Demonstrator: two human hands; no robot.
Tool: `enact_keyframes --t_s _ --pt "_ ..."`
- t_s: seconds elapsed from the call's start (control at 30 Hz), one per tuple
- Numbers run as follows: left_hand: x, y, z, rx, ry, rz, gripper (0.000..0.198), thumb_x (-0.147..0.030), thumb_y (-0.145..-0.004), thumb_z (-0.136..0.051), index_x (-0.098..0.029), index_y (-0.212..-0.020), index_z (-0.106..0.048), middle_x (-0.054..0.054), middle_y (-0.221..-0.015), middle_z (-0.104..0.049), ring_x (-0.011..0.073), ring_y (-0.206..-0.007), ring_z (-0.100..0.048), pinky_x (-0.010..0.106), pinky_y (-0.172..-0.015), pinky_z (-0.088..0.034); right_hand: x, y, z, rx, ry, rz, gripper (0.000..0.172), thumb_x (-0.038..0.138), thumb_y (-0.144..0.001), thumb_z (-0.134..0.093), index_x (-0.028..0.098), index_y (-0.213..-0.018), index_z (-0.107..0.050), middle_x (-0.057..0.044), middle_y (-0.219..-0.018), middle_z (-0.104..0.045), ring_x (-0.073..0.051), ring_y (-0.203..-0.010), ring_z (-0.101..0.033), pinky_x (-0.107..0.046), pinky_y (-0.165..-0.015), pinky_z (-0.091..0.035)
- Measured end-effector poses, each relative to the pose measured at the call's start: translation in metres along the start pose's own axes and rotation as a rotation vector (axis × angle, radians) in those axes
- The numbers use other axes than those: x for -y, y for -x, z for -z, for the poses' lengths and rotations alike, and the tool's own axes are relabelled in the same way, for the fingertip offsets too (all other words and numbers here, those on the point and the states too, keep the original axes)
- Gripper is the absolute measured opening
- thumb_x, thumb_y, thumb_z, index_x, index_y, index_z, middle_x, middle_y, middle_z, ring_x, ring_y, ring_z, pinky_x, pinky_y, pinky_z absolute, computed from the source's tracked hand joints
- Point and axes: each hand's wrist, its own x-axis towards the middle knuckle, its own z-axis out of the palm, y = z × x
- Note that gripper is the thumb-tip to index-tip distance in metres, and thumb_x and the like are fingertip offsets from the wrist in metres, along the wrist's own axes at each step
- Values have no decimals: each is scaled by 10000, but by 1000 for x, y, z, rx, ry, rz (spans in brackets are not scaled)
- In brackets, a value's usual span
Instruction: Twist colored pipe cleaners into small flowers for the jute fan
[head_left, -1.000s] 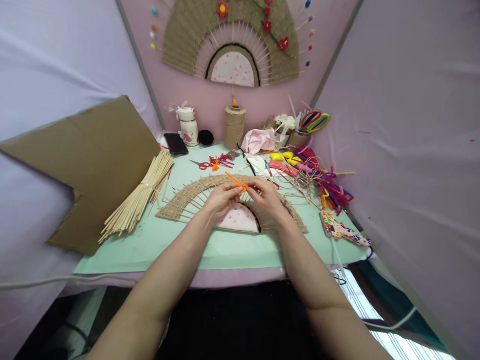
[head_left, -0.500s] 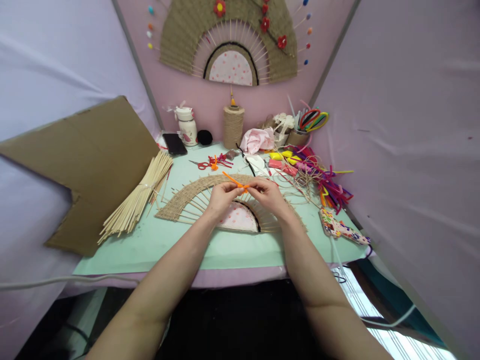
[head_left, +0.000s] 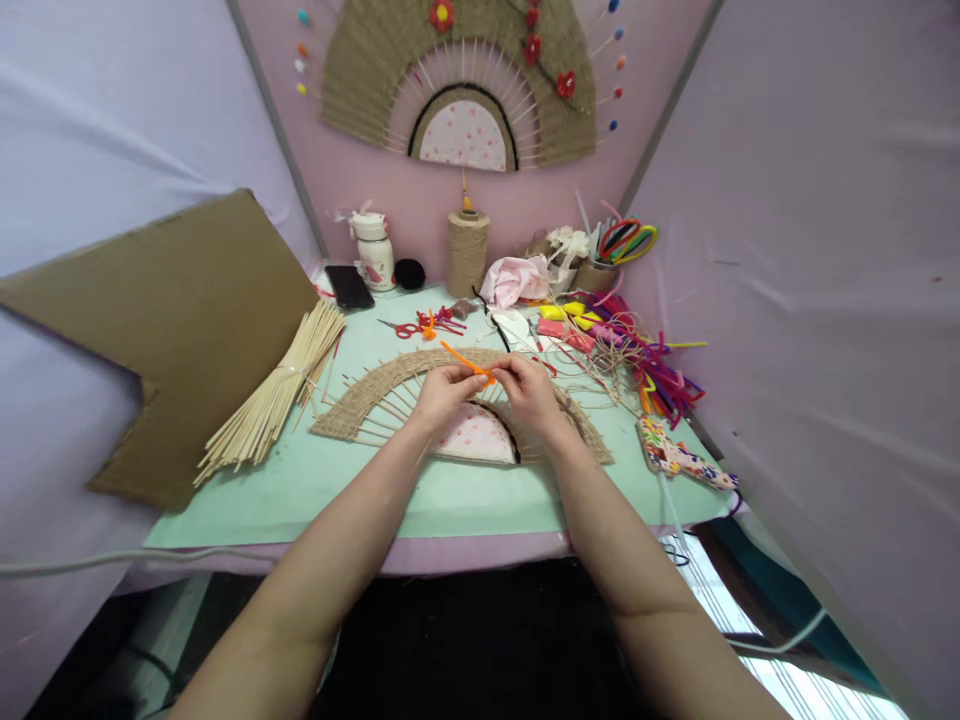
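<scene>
An orange pipe cleaner [head_left: 465,359] is pinched between my two hands, its free end pointing up and to the left. My left hand [head_left: 444,395] is closed on it from the left. The fingertips of my right hand [head_left: 527,390] pinch its bent part, close to the left fingers. Below both hands lies a fan of woven twine on thin sticks [head_left: 360,402], with a pink-dotted white half-circle [head_left: 478,435] at its base. The hands hide part of the fan's middle. Just beyond it are red scissors [head_left: 405,329] and a small twisted orange piece [head_left: 428,326].
Bundled thin sticks [head_left: 277,390] and cut cardboard [head_left: 165,330] lie left. At the back stand a bottle [head_left: 373,255], a twine spool [head_left: 467,255] and a holder with scissors [head_left: 598,275]. Purple pipe cleaners [head_left: 671,380] and a patterned glue gun [head_left: 682,458] lie right. A finished fan [head_left: 360,85] hangs behind.
My right hand has shifted slightly left, closer to the left hand. The pipe cleaner's free end has moved a little to the left. The left hand is nearly still.
</scene>
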Motion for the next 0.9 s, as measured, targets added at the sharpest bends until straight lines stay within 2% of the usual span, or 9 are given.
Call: enact_keyframes --t_s 0.2,0.3,0.4,0.57,0.7,0.8,0.9 --pt "2 -2 -1 41 86 21 338 -374 -542 -777 -120 -751 -700 13 -656 -638 83 -563 -480 228 -572 -360 -3 -2 5 94 -353 -218 129 294 -765 -597 179 -789 -652 -19 -780 -655 -145 -722 -572 -280 -710 -450" --pt "3 -1 0 54 67 -2 322 -357 -560 -770 -123 -772 -705 25 -706 -663 96 -600 -515 235 -608 -385 -4 -2 8 125 -423 -305 136 301 -726 -629 177 -775 -655 -3 -745 -651 -128 -668 -553 -267 -680 -443" --pt "3 -1 2 42 -4 -28 294 -344 -588 -752 -126 -780 -705 27 -728 -674 108 -631 -541 237 -630 -400 -3 -2 8 118 -321 -294 137 302 -748 -606 173 -767 -647 -6 -729 -639 -131 -662 -539 -264 -658 -427" --pt "4 -1 2 -3 -171 -97 233 -319 -636 -705 -122 -760 -700 29 -713 -679 134 -665 -571 249 -660 -425 1 -1 5 83 46 -97 145 278 -828 -526 184 -746 -599 -33 -761 -617 -163 -751 -535 -285 -701 -408" --pt "6 -1 0 -84 -335 -190 169 -278 -691 -655 -131 -761 -702 30 -722 -687 142 -675 -588 252 -667 -434 4 2 3 102 185 -6 155 271 -862 -483 192 -753 -561 -40 -785 -595 -166 -776 -521 -283 -707 -386" --pt "7 3 -2 -137 -485 -285 114 -204 -729 -615 -141 -776 -697 35 -750 -696 143 -688 -599 255 -680 -437 7 3 1 90 202 -42 151 275 -852 -479 186 -756 -553 -29 -775 -583 -156 -738 -504 -273 -678 -366" --pt "7 7 -6 -156 -683 -422 119 -154 -768 -575 -155 -794 -691 53 -805 -701 155 -753 -607 273 -737 -441 6 3 -1 96 142 -185 164 268 -822 -474 180 -703 -543 -1 -683 -550 -138 -649 -469 -258 -608 -336"
